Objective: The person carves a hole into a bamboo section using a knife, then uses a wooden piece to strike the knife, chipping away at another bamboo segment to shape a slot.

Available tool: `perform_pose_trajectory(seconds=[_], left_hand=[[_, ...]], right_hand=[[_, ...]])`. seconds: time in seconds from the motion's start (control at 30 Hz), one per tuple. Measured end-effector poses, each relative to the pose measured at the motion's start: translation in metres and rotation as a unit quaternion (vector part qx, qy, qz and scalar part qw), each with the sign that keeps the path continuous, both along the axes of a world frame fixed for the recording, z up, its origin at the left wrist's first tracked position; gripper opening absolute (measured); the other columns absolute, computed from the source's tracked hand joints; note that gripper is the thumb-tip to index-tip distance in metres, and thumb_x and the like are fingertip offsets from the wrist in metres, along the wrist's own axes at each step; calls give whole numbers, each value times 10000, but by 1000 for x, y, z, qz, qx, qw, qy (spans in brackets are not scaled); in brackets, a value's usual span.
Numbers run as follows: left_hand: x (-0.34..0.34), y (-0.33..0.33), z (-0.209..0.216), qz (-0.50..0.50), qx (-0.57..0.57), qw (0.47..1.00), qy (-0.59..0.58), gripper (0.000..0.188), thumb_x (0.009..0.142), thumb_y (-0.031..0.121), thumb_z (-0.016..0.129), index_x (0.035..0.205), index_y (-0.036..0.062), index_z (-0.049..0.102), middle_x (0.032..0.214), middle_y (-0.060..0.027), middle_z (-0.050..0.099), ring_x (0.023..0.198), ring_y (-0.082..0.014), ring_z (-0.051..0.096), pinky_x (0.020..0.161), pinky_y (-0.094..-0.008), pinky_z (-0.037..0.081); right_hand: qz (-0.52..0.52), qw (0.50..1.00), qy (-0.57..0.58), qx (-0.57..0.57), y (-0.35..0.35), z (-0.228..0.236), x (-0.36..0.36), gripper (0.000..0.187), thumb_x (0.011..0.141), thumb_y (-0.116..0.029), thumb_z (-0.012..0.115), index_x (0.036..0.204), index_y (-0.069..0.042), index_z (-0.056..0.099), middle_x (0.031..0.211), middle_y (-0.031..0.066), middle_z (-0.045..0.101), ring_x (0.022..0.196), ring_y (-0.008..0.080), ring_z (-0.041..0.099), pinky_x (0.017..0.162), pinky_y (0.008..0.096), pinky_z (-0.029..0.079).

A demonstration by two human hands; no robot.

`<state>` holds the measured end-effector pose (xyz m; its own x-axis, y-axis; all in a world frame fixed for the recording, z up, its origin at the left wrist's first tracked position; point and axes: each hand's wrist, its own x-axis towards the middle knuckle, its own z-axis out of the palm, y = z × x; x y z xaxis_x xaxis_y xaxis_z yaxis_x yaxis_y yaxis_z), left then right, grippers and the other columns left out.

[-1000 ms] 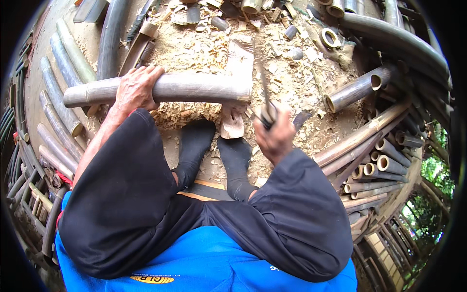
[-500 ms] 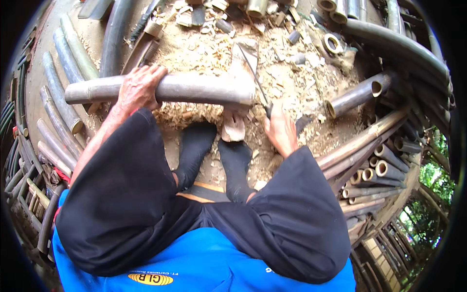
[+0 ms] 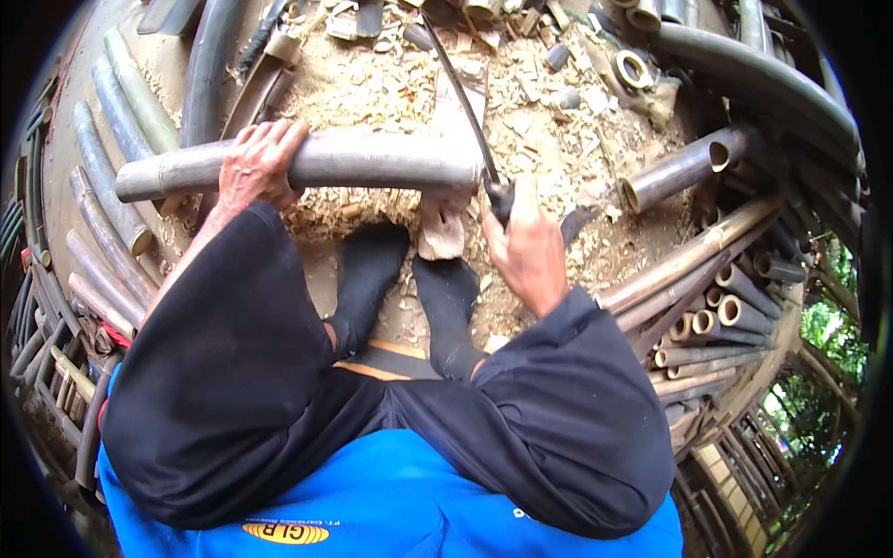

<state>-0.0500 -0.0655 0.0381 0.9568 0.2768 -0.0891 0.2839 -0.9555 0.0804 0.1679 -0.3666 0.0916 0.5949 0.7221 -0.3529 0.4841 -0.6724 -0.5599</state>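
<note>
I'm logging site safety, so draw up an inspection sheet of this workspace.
Surface: brown ground strewn with pale shavings.
Job's things: bamboo length lying across a wooden block; long dark blade.
Clutter: short dark offcuts among the shavings.
Grips: left grip closed around the bamboo length; right grip closed on the blade's dark handle.
Cables: nothing seen.
Surroundings: loose poles at left, stacked poles at right, greenery beyond.

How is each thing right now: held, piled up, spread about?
Left hand, gripping the bamboo pole
Right hand, gripping the knife
Bamboo pole, held across the wood block
Knife, held, tip pointing away
Wood block, partly covered
Shavings, scattered
Bamboo tubes at right, stacked
</note>
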Motion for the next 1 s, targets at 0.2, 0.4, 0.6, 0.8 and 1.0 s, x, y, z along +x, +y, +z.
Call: perform_pose_trajectory(seconds=[0.2,0.4,0.6,0.8,1.0], left_hand=[[16,-1,3,1,-6,1000,-19,708,633,76,814,1305,116,593,1238,-84,677,1171,-293,654,1057,-434,491],[-7,-2,-6,7,26,999,-27,791,588,188,895,1318,83,608,1274,-123,681,1205,-319,648,1059,-449,491],[6,-8,-9,-13,48,996,-73,734,655,223,872,1330,64,628,1286,-148,695,1209,-325,664,1098,-479,480],[-10,-12,-19,9,83,987,-139,549,735,116,742,1277,83,662,1255,-109,719,1178,-282,684,1074,-444,490],[-2,-11,-25,4,89,985,-149,700,660,215,866,1316,85,658,1299,-131,702,1206,-316,671,1081,-483,488]], right_hand=[[-3,988,-34,152,-21,-39,4,331,976,-78,677,1209,44,477,836,217,702,760,332,746,665,397,591],[-6,999,19,39,-4,-4,7,345,974,-124,707,1183,54,499,816,261,681,700,441,694,628,474,545],[8,988,-39,151,-17,-29,10,363,963,-113,699,1229,37,503,837,247,694,681,437,683,649,481,565],[-24,998,53,11,-25,-22,7,342,965,-116,686,1200,37,491,809,240,689,673,459,680,611,500,535],[10,968,-50,247,-31,-23,1,346,991,-88,695,1249,54,513,892,191,733,767,309,762,709,385,600]])
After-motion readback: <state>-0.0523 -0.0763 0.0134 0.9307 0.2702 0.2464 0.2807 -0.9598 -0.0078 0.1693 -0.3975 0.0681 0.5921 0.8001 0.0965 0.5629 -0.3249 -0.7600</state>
